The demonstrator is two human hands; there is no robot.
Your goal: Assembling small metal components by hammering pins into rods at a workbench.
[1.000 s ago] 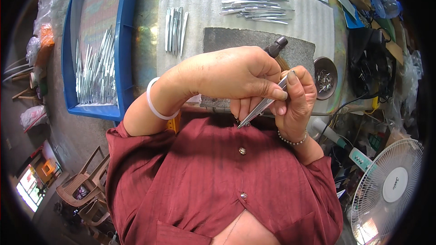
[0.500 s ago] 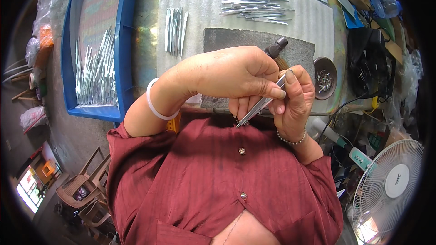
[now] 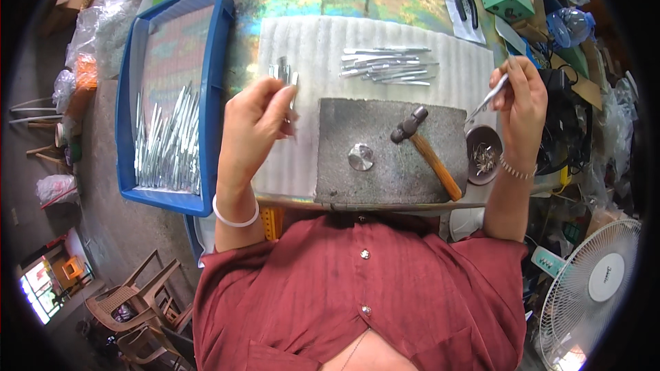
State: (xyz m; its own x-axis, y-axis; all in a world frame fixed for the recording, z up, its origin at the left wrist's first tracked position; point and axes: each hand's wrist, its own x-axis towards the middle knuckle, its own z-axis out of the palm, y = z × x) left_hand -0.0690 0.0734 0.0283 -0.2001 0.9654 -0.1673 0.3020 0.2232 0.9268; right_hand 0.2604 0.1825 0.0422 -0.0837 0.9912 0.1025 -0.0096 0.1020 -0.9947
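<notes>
My right hand (image 3: 521, 99), raised at the right above a small round bowl (image 3: 474, 177), pinches slim silver tweezers (image 3: 491, 96) whose pointed end slants down to the left. My left hand (image 3: 253, 127) is over the left part of the pale foam sheet (image 3: 323, 34), its thumb and fingers closed together. It covers most of a small group of metal strips (image 3: 282, 69); what its fingertips hold, if anything, is hidden and blurred. More metal strips (image 3: 388, 66) lie in a loose pile farther back on the foam.
Before me a dark slab (image 3: 385, 189) bears a round metal block (image 3: 361, 156) and a wooden-handled hammer (image 3: 434, 165). Small metal pins (image 3: 483, 156) fill part of the bowl. A blue tray (image 3: 214, 82) of strips stands left, black pliers (image 3: 465, 0) far right, a fan (image 3: 584, 288) near right.
My hands have parted from in front of my chest: the left went left to the strips, the right moved right and away with the tweezers. The slab and hammer now show fully.
</notes>
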